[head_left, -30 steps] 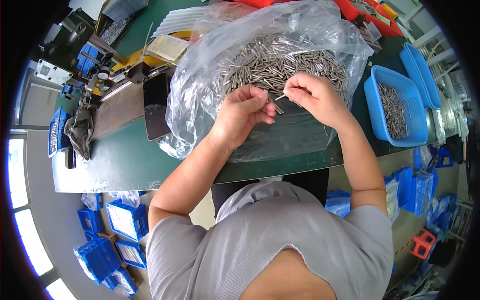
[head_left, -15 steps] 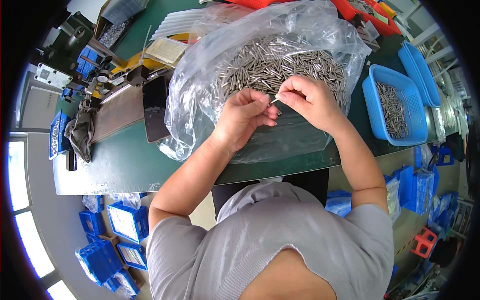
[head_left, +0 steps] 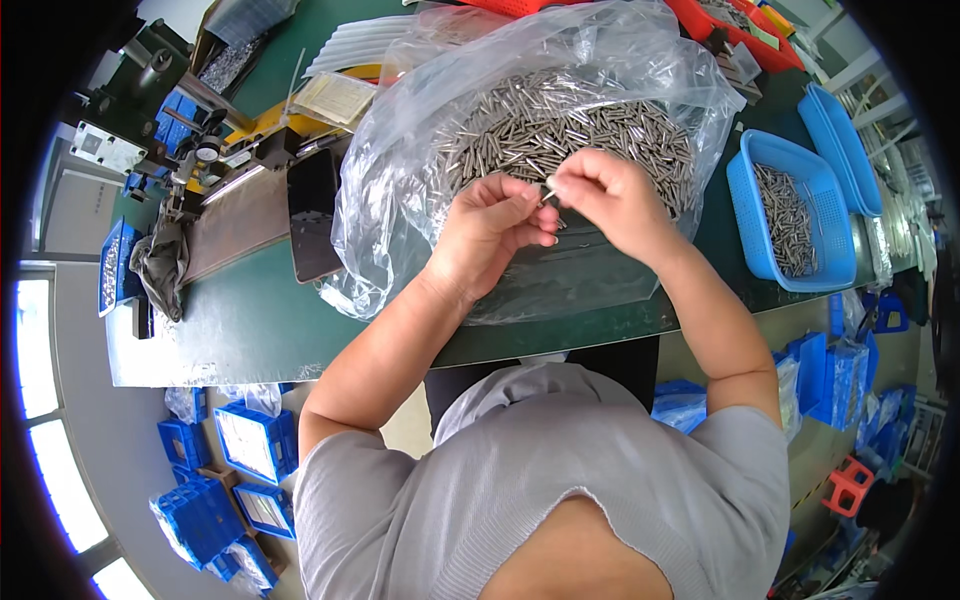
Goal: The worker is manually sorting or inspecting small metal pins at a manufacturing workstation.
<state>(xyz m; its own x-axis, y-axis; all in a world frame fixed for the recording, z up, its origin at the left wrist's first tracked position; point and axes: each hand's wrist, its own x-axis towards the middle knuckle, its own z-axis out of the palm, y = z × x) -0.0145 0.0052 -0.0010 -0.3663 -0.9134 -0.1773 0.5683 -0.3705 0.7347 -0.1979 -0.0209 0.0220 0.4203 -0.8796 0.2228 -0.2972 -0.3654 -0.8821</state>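
A small metal pin (head_left: 546, 197) shows between my two hands, over the near side of a clear plastic bag (head_left: 385, 190). My left hand (head_left: 485, 232) pinches it between thumb and forefinger, the other fingers curled loosely below. Thumb and fingertips of my right hand (head_left: 622, 208) close on its upper end; the exact contact is too small to make out. Just beyond both hands, a heap of similar metal pins (head_left: 530, 135) lies in the spread-open bag. To the right stands a blue plastic basket (head_left: 748, 220) holding more pins (head_left: 785, 225).
Left of the bag, a dark flat tablet-like panel (head_left: 312, 225) lies on the green table (head_left: 250, 335). A bench fixture with a metal column (head_left: 205, 100) stands at the far left. Another blue basket (head_left: 845, 150) and a red bin (head_left: 700, 30) are at the back right.
My right fingertips have shifted slightly left and up, closer to my left thumb and forefinger, and less of the pin shows. My left hand stays almost in place.
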